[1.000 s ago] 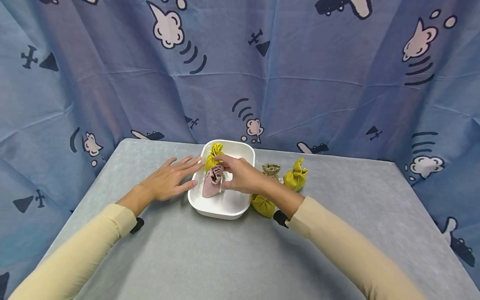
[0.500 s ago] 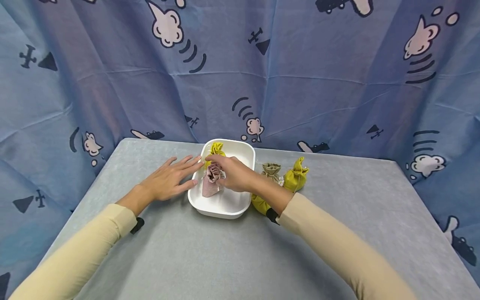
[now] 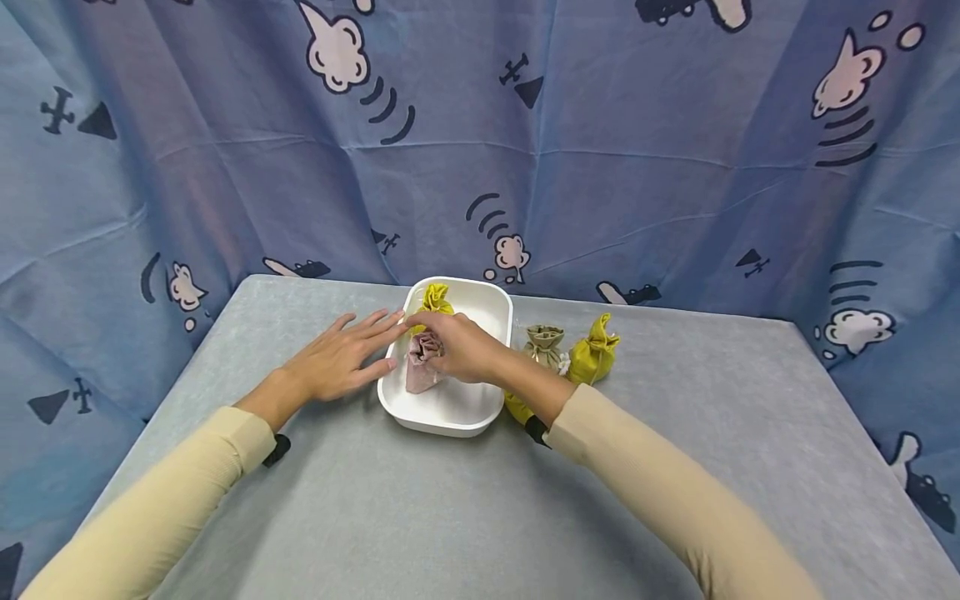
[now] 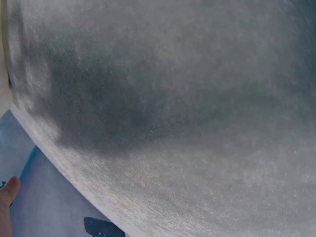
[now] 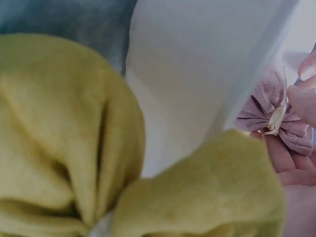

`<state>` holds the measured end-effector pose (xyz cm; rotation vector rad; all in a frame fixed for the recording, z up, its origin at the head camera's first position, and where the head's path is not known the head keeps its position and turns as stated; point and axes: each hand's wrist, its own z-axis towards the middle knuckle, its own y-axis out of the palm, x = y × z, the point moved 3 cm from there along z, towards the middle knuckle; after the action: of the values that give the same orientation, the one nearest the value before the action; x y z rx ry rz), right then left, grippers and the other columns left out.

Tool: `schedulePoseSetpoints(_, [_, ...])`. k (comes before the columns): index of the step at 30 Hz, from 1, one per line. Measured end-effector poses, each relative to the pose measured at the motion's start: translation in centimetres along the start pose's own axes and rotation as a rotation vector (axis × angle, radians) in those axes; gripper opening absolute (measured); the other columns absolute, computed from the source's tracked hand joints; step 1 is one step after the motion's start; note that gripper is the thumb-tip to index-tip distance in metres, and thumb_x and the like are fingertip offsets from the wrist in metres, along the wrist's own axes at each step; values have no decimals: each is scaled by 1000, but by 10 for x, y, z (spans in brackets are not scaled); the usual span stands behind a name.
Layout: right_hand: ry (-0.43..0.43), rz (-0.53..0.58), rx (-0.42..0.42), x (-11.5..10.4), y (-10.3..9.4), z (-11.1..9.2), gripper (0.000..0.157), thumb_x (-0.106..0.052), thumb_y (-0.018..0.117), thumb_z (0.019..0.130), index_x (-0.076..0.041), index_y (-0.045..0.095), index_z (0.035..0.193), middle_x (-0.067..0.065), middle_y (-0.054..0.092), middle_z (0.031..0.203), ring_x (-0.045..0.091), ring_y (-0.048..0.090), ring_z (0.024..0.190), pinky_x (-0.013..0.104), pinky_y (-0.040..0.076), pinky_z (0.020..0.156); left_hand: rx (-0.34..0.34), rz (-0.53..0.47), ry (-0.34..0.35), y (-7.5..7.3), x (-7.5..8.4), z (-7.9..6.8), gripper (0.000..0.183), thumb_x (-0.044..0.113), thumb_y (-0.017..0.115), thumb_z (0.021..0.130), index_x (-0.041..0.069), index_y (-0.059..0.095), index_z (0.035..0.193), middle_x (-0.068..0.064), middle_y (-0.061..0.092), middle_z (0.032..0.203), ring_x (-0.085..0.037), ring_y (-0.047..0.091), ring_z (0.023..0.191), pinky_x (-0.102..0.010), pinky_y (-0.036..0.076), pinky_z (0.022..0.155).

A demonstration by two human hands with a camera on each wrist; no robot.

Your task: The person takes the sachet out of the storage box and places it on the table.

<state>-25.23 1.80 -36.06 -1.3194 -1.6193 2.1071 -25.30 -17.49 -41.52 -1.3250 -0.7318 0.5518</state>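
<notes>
A white tray [image 3: 441, 427] holds a pink drawstring pouch [image 3: 420, 377] and, behind it, a yellow pouch [image 3: 437, 295]. My right hand [image 3: 468, 348] reaches over the tray's right side and grips the pink pouch by its gathered neck. In the right wrist view, the fingers [image 5: 281, 155] curl round that neck, near its pale tied cord. My left hand [image 3: 337, 354] lies at the tray's left rim with its fingers spread, holding nothing. Only one fingertip or thumb [image 4: 11, 187] of the left hand shows in the left wrist view.
Right of the tray stand an olive pouch [image 3: 543, 342] and a yellow pouch [image 3: 592, 357]. Another yellow pouch [image 3: 517, 408] sits close by the tray, mostly behind my right wrist. A patterned blue curtain [image 3: 652, 183] hangs behind the grey table [image 3: 712, 400].
My right hand has shifted slightly left and closed on the pink pouch's neck, which has tipped toward the left. The left hand has stayed in place.
</notes>
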Motion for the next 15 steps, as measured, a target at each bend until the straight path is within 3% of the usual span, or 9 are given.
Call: schedulePoseSetpoints(15, [11,-1,30,-2,-9,-7,51,-5,71,80,-9,55,128,5,63,116,10,59,91,29,45,83,-8,1,2,-1,1,0,60,58,25,95,32,16,148,4,19,153,-20,17,139,-58,16,105])
